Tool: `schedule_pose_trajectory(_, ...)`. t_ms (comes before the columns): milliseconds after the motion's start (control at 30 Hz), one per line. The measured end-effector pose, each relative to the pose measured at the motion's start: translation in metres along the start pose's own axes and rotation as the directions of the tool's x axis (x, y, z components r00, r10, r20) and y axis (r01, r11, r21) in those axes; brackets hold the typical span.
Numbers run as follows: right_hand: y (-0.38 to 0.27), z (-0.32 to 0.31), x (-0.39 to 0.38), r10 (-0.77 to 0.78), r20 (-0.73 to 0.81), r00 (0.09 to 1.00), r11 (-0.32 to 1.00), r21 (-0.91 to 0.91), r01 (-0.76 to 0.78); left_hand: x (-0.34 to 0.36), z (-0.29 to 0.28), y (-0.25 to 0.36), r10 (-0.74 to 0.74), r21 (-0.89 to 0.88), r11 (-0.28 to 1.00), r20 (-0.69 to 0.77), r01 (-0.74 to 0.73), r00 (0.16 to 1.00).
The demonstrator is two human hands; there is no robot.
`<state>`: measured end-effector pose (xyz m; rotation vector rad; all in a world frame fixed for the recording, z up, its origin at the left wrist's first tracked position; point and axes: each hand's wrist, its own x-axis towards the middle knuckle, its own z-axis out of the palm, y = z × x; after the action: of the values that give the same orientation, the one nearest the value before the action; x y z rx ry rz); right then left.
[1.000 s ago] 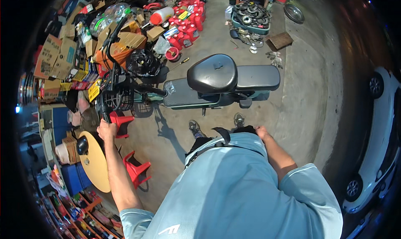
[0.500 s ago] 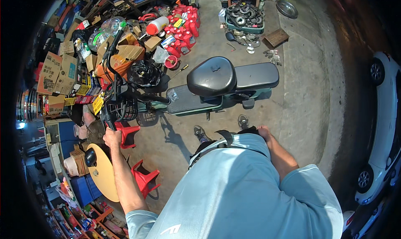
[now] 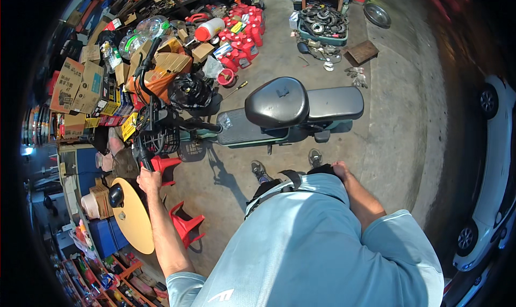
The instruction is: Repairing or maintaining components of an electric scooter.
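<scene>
An electric scooter with a black seat (image 3: 277,103) and a grey footboard (image 3: 252,128) stands crosswise in front of me. My left hand (image 3: 149,181) is closed round the near end of its handlebar grip (image 3: 143,157), at the left. A black wire basket (image 3: 164,140) sits below the handlebar. At my right hip, my right hand (image 3: 342,170) is against the dark cloth of my shorts (image 3: 322,169); its fingers are mostly hidden there. Both my shoes are on the floor beside the scooter.
Red stools (image 3: 185,225) and a round yellow tabletop (image 3: 134,221) stand at the left. Cardboard boxes (image 3: 88,89), a black bag (image 3: 189,91) and red bottles (image 3: 244,33) crowd the far left. A parts bin (image 3: 324,38) and wooden box (image 3: 361,53) lie beyond; white cars (image 3: 492,162) at right.
The view has shifted slightly, so the whole scene sits a little farther right. My left hand stays on the handlebar grip and my right hand stays at my hip.
</scene>
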<state>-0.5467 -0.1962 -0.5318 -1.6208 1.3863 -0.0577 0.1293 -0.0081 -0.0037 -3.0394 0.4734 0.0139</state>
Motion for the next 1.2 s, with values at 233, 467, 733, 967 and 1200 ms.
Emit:
schedule_pose_trajectory(233,-0.135,-0.04,-0.029,0.218,0.046,0.975,0.976,0.011,-0.219,-0.021,-0.002,-0.033,-0.067,-0.002,0.998,0.014,0.067,0.998)
schedule_pose_trajectory(467,-0.168,-0.065,-0.03,0.117,0.061,0.991,0.984,-0.144,-0.107,-0.016,0.003,-0.018,0.012,0.014,1.0,-0.072,-0.011,0.997)
schedule_pose_trajectory(733,-0.172,-0.066,-0.037,-0.009,0.077,0.997,0.992,-0.127,0.019,-0.015,-0.002,-0.009,0.033,0.031,0.999,-0.098,-0.03,0.995)
schedule_pose_trajectory(967,-0.184,-0.069,-0.049,0.163,0.047,0.986,0.984,-0.086,-0.159,-0.007,-0.006,-0.005,0.046,0.055,0.998,-0.072,-0.042,0.996)
schedule_pose_trajectory(1200,-0.134,-0.066,-0.041,0.113,0.093,0.989,0.992,-0.073,-0.106,0.005,-0.007,0.011,0.077,0.039,0.997,-0.099,-0.073,0.992)
